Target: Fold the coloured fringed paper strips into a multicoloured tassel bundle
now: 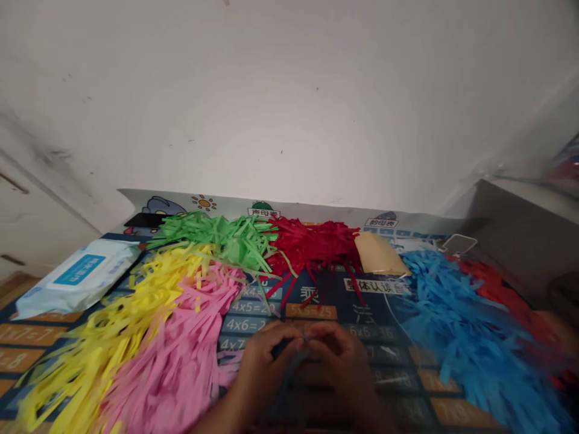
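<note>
My left hand [269, 352] and my right hand [337, 355] meet at the front middle, over the printed mat [257, 325]. Thumb and forefinger of each are pinched together, and the fingertips nearly touch. Between them is something thin; a faint bluish blur hangs below, too smeared to name. Pink paper strips [181, 349] lie left of my left hand, with yellow paper strips [108, 337] beyond. On the right spreads a pile of blue paper strips [461, 337]. Red paper strips [316, 241] and green paper strips [221, 235] lie ahead.
A pack of wet wipes [81, 274] lies at the left, near a dark flat object [147, 220]. Behind the blue strips are more red strips [497, 289]. A tan packet [380, 253] sits right of centre. The white wall [289, 108] closes off the back.
</note>
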A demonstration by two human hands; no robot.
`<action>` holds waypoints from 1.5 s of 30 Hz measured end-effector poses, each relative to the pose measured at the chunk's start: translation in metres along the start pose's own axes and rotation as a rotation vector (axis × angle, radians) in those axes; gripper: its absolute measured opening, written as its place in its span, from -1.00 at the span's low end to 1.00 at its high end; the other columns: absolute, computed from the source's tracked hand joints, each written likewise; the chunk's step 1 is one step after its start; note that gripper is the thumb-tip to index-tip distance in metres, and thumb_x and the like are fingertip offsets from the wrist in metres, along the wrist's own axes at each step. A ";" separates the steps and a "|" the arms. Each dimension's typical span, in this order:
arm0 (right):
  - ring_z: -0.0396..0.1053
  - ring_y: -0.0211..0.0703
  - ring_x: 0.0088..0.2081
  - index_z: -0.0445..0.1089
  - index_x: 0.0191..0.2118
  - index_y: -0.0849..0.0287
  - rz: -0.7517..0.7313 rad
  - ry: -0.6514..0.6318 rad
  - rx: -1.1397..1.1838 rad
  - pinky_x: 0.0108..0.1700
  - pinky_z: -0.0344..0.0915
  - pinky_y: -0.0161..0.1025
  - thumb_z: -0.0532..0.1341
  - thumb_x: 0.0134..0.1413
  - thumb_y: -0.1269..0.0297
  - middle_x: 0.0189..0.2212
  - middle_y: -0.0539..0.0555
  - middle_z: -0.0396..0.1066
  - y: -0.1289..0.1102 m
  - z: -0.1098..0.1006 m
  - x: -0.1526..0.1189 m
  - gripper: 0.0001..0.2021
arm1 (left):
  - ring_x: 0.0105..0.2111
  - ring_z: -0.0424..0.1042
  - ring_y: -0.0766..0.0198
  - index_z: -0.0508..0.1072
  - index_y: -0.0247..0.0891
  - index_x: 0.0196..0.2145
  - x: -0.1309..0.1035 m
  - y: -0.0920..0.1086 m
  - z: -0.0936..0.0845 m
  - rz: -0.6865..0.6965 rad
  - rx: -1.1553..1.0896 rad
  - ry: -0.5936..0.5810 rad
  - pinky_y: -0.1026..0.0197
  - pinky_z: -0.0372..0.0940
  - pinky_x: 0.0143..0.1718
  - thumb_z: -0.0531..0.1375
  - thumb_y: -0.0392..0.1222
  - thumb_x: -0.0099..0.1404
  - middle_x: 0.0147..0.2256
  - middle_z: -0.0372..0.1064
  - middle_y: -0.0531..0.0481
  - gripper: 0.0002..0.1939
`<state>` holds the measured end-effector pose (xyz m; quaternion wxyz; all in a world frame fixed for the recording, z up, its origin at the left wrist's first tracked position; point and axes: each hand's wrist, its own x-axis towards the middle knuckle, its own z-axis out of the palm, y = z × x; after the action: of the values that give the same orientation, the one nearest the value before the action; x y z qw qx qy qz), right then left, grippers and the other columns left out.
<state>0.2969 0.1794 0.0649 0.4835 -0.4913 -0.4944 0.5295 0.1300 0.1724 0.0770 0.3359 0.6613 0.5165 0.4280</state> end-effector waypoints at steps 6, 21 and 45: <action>0.51 -0.10 -0.39 0.53 -0.44 0.05 -0.212 0.049 -0.285 -0.31 0.43 -0.28 0.32 -0.06 0.27 -0.47 0.00 0.55 -0.003 -0.002 -0.005 -0.97 | -0.42 0.45 0.27 0.54 -0.18 -0.41 -0.003 0.005 -0.004 0.072 0.185 -0.069 0.31 0.24 -0.37 0.16 -0.21 0.30 -0.46 0.49 0.04 -0.82; 0.50 -0.15 -0.31 0.55 -0.42 0.05 0.032 -0.201 0.053 -0.25 0.37 -0.34 0.33 -0.17 0.40 -0.41 -0.03 0.55 0.000 -0.012 -0.004 -0.88 | -0.41 0.51 0.25 0.54 -0.15 -0.28 0.003 0.005 -0.009 -0.069 -0.004 -0.258 0.35 0.26 -0.37 0.36 -0.14 0.12 -0.42 0.55 0.08 -0.82; 0.46 -0.20 -0.34 0.44 -0.36 0.03 -0.513 0.033 -0.476 -0.28 0.37 -0.36 0.20 0.15 0.36 -0.39 -0.01 0.50 0.004 -0.017 -0.013 -0.90 | -0.36 0.52 0.31 0.47 -0.15 -0.31 0.003 -0.001 0.003 0.527 0.184 0.053 0.05 0.26 0.10 0.19 -0.35 0.25 -0.38 0.54 0.04 -0.88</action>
<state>0.3140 0.1672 0.0609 0.4804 -0.4585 -0.7037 0.2526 0.1328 0.1758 0.0753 0.1380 0.7891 0.3721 0.4689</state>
